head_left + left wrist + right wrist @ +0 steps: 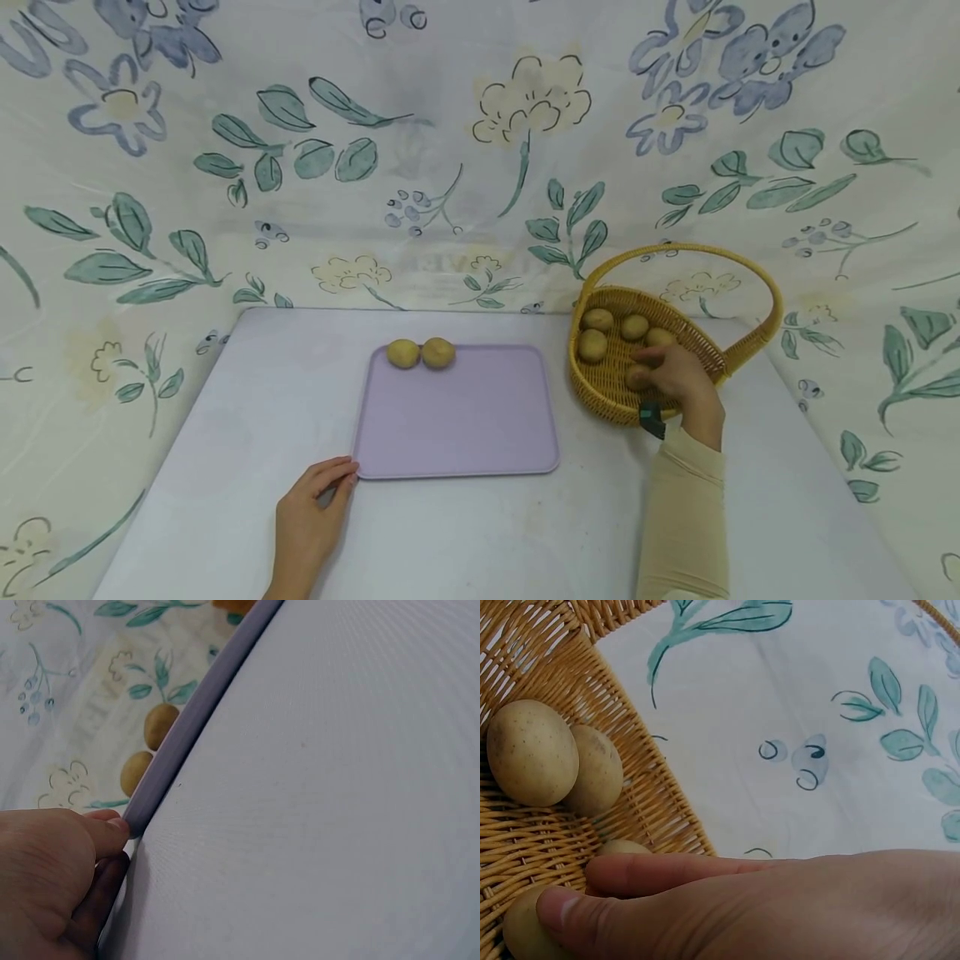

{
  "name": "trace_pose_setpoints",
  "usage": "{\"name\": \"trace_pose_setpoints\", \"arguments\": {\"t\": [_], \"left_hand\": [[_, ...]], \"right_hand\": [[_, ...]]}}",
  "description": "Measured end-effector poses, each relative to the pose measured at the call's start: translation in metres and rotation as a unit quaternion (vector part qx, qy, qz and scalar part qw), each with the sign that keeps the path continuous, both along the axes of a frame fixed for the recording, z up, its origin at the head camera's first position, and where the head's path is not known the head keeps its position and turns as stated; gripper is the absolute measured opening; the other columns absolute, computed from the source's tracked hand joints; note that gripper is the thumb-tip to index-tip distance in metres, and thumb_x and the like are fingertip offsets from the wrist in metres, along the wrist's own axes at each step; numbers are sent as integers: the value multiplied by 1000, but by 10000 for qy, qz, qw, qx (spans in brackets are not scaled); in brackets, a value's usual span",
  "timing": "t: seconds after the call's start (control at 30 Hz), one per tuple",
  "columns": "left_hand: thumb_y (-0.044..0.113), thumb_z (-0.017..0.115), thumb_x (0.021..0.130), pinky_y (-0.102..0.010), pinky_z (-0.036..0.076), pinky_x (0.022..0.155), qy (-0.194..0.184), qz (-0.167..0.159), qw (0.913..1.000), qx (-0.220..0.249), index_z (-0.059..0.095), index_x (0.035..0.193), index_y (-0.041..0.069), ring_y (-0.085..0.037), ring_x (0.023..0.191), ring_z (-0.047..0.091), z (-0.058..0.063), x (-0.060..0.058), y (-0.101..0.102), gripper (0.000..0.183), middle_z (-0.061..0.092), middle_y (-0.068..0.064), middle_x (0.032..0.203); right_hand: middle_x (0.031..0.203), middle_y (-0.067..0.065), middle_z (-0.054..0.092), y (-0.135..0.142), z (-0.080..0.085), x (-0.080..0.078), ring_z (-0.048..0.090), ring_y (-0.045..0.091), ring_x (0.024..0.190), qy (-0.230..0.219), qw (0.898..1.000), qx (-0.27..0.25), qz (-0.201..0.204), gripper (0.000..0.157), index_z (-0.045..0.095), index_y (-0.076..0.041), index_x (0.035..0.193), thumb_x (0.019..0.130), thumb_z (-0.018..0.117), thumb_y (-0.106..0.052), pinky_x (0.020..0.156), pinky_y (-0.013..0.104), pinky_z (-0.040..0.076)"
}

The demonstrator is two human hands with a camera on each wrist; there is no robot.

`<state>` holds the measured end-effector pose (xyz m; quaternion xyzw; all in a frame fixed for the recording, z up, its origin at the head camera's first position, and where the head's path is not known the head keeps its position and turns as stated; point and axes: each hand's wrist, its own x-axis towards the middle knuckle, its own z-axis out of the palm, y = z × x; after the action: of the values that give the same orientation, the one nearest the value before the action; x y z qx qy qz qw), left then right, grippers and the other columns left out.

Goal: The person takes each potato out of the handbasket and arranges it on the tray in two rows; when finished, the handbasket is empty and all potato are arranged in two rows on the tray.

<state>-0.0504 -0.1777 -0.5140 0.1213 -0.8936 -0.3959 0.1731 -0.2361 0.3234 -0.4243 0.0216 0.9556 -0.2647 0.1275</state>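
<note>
In the head view a lilac tray (457,421) lies on the white table, with two potatoes (438,353) side by side at its far left corner. My left hand (311,508) holds the tray's near left corner between thumb and fingers; the left wrist view shows this hand (60,870) at the tray's rim (180,742). My right hand (686,383) reaches into a wicker basket (611,408). Its thumb and fingers pinch a potato (637,377) there; the right wrist view shows the thumb on that potato (529,926), which is partly hidden.
Several more potatoes (592,345) lie in the basket around the right hand. The basket's tall handle (678,248) arches up over it at the table's back right. A flowered cloth (450,167) hangs behind the white table (480,533).
</note>
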Motion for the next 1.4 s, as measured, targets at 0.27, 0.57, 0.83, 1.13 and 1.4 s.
{"name": "trace_pose_setpoints", "arguments": {"t": [0.27, 0.57, 0.83, 1.13, 1.4], "left_hand": [[3, 80, 87, 9, 33, 90, 57, -50, 10000, -23, 82, 98, 15, -24, 106, 72, 0, -1, 1, 17, 77, 3, 111], [1, 79, 86, 10, 30, 92, 108, -77, 9999, 33, 81, 98, 14, -30, 110, 71, 1, -4, 1, 18, 77, 0, 112], [2, 80, 86, 9, 33, 91, 81, -54, 10000, -1, 82, 98, 15, -19, 105, 72, 0, -4, 1, 18, 77, 3, 111], [3, 81, 86, 9, 34, 90, 86, 9, 10000, -3, 82, 97, 16, -3, 103, 68, -1, -2, 2, 17, 78, 4, 110], [4, 81, 85, 9, 34, 90, 99, 48, 9999, -15, 82, 97, 16, 2, 101, 67, -2, -1, 0, 16, 78, 4, 109]], "right_hand": [[142, 29, 57, 0, 0, -1, 49, 50, 132, -50, 9999, 115, 62, 51, 64, -5, 136, 92, 75, -28, 110, 63, 43], [141, 30, 57, -2, 1, -4, 51, 51, 130, -32, 9991, 349, 248, 49, 66, -7, 133, 92, 76, -31, 108, 63, 44], [140, 29, 59, -3, -1, -4, 51, 50, 131, -29, 9991, 313, 281, 49, 66, -6, 134, 92, 76, -31, 109, 62, 44], [137, 27, 62, 0, -6, -3, 52, 50, 129, 202, 9985, 358, 374, 47, 69, -7, 131, 92, 76, -33, 108, 62, 45], [140, 22, 62, -2, -9, -4, 52, 47, 132, 356, 9979, 91, 533, 52, 69, -13, 133, 92, 75, -44, 110, 61, 45]]}}
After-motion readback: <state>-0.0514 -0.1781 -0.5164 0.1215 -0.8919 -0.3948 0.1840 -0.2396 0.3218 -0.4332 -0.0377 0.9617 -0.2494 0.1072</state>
